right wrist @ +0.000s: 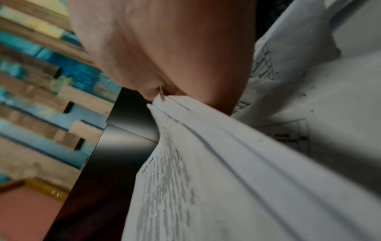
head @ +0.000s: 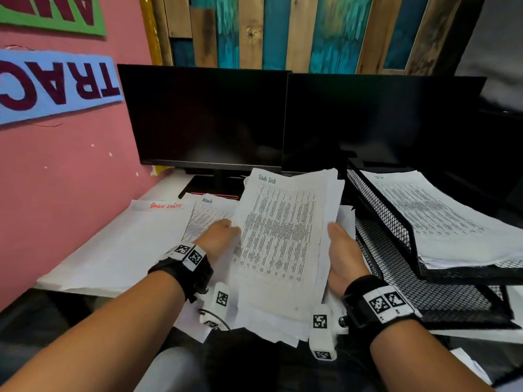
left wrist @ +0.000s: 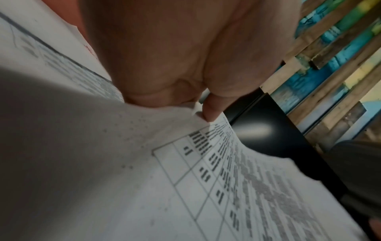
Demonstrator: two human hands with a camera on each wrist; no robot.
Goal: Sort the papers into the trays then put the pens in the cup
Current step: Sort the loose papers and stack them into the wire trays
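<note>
Before two dark monitors [head: 203, 117], a white worktop [head: 93, 250] carries loose sheets. The left hand [head: 219, 236] and right hand [head: 343, 253] pinch a paper sheaf [head: 283, 236] by its edges at centre; the filled mesh tray [head: 396, 222] sits at three o'clock.

white desk [head: 93, 247], loose papers [head: 158, 219], mesh trays [head: 396, 236]

A sheaf of white printed sheets headed "Task list" [head: 278, 239] is raised off the desk, tilted, its table-filled face upward. Loose white printed sheets [head: 158, 222] lie flat on the desk to its left. A stacked black wire-mesh tray set [head: 382, 210] stands just to its right; the upper tray holds a pile of white printed sheets [head: 441, 219].
</note>
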